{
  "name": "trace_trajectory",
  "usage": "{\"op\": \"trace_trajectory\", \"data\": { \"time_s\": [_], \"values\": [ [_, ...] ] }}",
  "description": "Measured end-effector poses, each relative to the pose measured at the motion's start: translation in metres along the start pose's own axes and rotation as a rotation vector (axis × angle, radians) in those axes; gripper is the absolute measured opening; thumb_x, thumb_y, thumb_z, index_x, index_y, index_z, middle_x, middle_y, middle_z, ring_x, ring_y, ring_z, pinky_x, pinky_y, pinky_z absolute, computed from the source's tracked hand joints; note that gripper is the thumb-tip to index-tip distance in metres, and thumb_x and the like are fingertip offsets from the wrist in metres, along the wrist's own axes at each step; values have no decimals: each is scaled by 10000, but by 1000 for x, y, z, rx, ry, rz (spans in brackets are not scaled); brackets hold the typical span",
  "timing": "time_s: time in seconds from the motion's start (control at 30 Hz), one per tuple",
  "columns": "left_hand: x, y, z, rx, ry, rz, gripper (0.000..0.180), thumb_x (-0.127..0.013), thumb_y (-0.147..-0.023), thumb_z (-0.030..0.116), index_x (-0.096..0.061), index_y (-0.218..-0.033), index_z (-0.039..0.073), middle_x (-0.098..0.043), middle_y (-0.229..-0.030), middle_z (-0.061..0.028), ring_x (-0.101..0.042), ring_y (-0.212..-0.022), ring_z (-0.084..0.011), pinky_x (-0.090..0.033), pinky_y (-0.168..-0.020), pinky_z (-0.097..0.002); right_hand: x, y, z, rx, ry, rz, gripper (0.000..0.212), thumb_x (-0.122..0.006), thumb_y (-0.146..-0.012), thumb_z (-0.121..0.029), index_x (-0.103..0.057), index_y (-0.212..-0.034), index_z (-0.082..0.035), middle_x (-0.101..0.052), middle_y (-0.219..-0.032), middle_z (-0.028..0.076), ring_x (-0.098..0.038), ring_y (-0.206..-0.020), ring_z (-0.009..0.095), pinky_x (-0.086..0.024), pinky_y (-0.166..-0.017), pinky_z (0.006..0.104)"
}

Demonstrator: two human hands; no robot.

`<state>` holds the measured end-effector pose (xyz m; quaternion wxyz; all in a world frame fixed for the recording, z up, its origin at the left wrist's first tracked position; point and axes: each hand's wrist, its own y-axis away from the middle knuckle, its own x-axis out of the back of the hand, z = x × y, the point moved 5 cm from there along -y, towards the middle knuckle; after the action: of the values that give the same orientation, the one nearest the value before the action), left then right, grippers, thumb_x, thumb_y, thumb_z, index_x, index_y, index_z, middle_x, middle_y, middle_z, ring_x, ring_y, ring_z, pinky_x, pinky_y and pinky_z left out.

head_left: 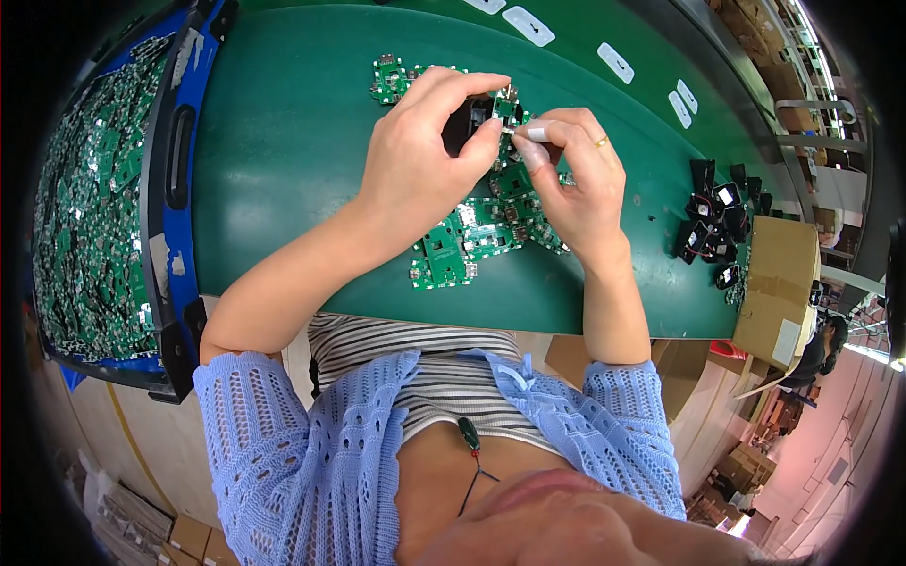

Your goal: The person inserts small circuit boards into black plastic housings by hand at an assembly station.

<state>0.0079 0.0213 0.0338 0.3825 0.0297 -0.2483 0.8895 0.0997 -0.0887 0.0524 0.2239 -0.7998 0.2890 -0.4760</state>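
Observation:
My left hand (415,141) is closed round a small green circuit board (505,106), thumb on one side and fingers on the other. Beside that board, a black plastic housing (460,127) shows between my thumb and index finger; I cannot tell whether the two are joined. The thumb and index finger of my right hand (578,174) pinch together at the board's right edge. White wrapping covers part of that index finger, and whatever lies between the fingertips is too small to make out. Under and nearer than my hands lies a loose pile of green circuit boards (442,257).
More boards (389,79) lie beyond my left hand on the green tabletop (283,179). A blue crate (181,236) full of circuit boards stands at the left. Black housings (703,226) are heaped at the right, next to a cardboard box (776,283).

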Motion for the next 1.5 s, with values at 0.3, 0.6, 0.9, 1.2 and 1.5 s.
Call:
{"op": "trace_trajectory", "data": {
  "time_s": [0.3,0.6,0.9,1.2,1.5],
  "values": [
    [0,0,4,-61,-21,-1,255,-608,-730,42,-586,-984,40,-558,-878,-92,-582,-713,-223,-484,-622,-299,-6,-2,-3,27,78,-13,164,-650,-684,29,-552,-805,-23,-557,-774,95,-554,-696,251,-465,-590,309],
    [-9,5,10,-263,-24,-20,293,-597,-722,4,-598,-1011,52,-568,-878,-88,-572,-778,-231,-474,-644,-294,-2,10,25,-635,-606,-109,121,-612,-776,9,-500,-787,-36,-501,-768,-2,-444,-634,50,-370,-512,177],
    [-6,7,6,-229,-77,72,268,-585,-743,25,-582,-1010,51,-551,-909,-70,-544,-738,-229,-463,-653,-312,-21,14,29,-525,-351,-58,101,-607,-806,-28,-507,-816,-23,-504,-802,15,-469,-645,56,-386,-537,176],
    [-20,0,-23,137,370,12,352,-575,-814,89,-468,-1137,-2,-519,-1036,-128,-543,-915,-199,-453,-808,-306,-15,11,22,-652,-424,132,307,-610,-796,4,-451,-1059,7,-540,-849,80,-536,-668,87,-464,-551,200],
    [-6,-12,-50,576,634,-347,305,-498,-883,126,-480,-1161,1,-571,-1028,-92,-577,-909,-159,-480,-825,-310,-13,5,9,-619,-774,33,320,-589,-779,46,-435,-1053,-15,-521,-782,52,-505,-621,73,-431,-511,192]
  ]
}}
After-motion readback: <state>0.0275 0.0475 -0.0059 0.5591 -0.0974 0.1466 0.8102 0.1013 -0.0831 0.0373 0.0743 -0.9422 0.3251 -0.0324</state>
